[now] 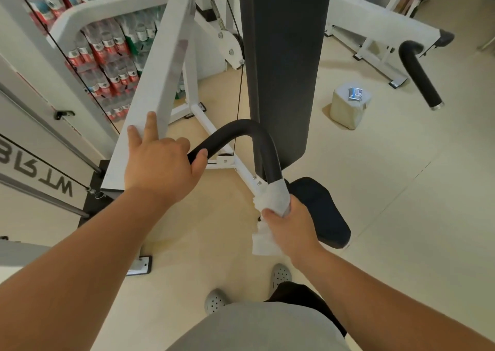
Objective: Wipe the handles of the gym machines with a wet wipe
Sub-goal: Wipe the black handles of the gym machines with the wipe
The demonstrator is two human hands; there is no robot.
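Note:
A curved black foam handle (241,133) arches out from a white machine arm (163,88). My left hand (160,163) rests at the arm's lower end, fingers straight up the white beam and thumb touching the handle's left end. My right hand (288,222) grips a white wet wipe (273,198) wrapped round the handle's lower right end. A loose tail of the wipe hangs below my fist.
A dark upright back pad (284,64) and a black seat (321,211) stand right behind the handle. A second black handle (420,74) juts out at the right. A pale block with a wipe packet (349,106) sits on the floor. Stacked bottles (112,56) fill the left.

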